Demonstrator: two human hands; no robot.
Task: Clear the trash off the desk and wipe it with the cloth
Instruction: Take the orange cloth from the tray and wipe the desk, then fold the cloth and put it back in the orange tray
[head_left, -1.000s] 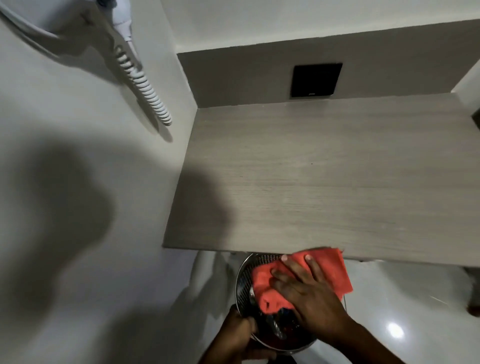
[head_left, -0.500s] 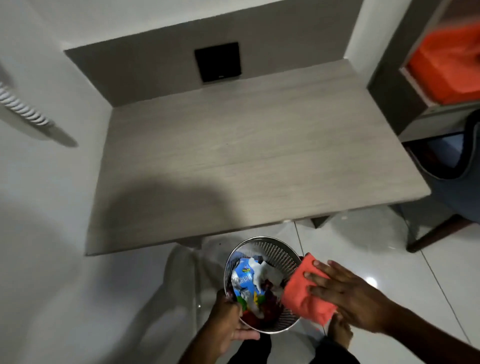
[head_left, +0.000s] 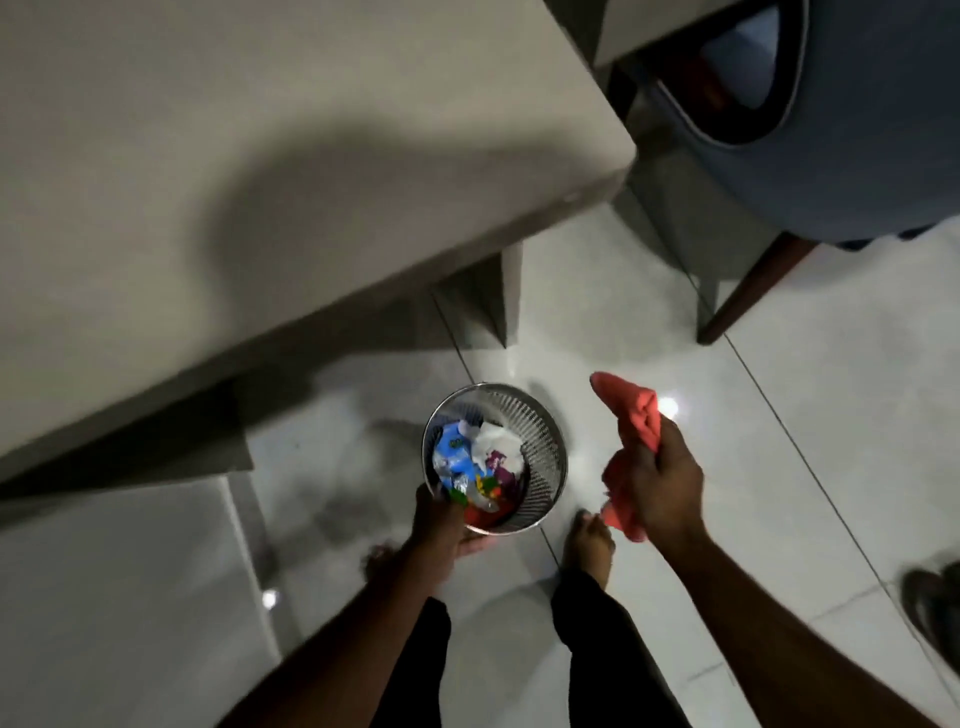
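A round metal mesh bin (head_left: 545, 436) hangs low over the white tiled floor, below the desk's front edge. Inside it lies crumpled trash (head_left: 475, 462): a blue wrapper, white paper and coloured scraps. My left hand (head_left: 441, 519) grips the bin's near rim. To the right of the bin, my right hand (head_left: 660, 480) is closed around a bunched orange-red cloth (head_left: 631, 415), held clear of the bin. The pale wood desk (head_left: 234, 156) fills the upper left and nothing lies on the part in view.
A blue upholstered chair (head_left: 831, 156) with dark wooden legs stands at the upper right, beside the desk's corner. A dark shoe (head_left: 935, 608) lies on the floor at the right edge. My bare feet show on the tiles under the bin.
The view has tipped down and right, from the desk top to the floor. The bin has come down and away from the desk edge. My right hand has lifted the cloth off the bin and bunched it.
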